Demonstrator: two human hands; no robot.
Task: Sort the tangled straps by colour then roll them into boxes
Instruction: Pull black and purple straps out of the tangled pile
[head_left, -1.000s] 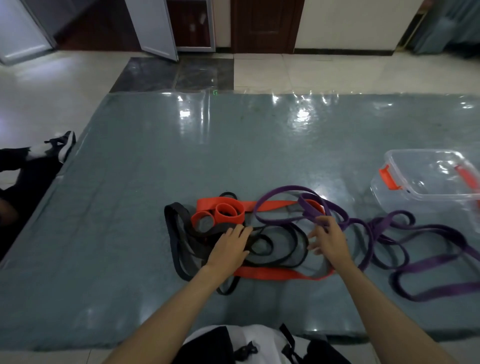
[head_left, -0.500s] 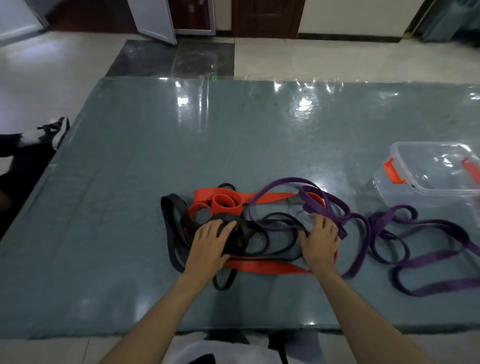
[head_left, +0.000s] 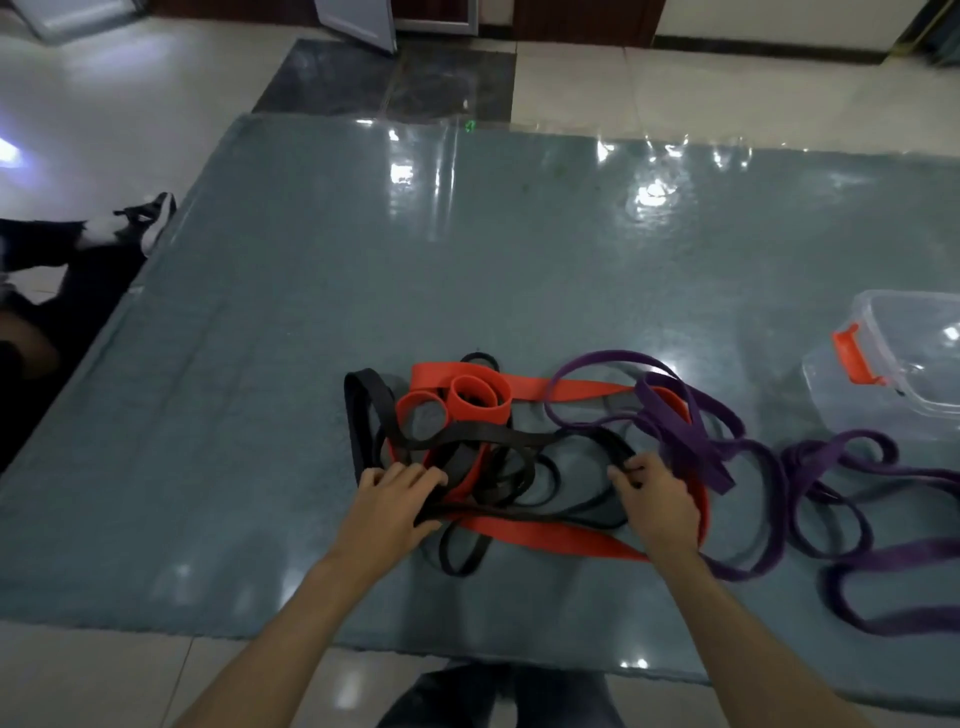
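Both hands grip the black strap (head_left: 467, 441) at lower centre: left hand (head_left: 392, 501) fingers curled over it, right hand (head_left: 655, 496) pinching a loop. Pulling could drag the red strap (head_left: 545, 535) along or tighten the knot with the purple strap (head_left: 691, 431), I judge

No text, label, brand or number can be read anywhere in the head view. The straps and the clear box carry no legible marking.
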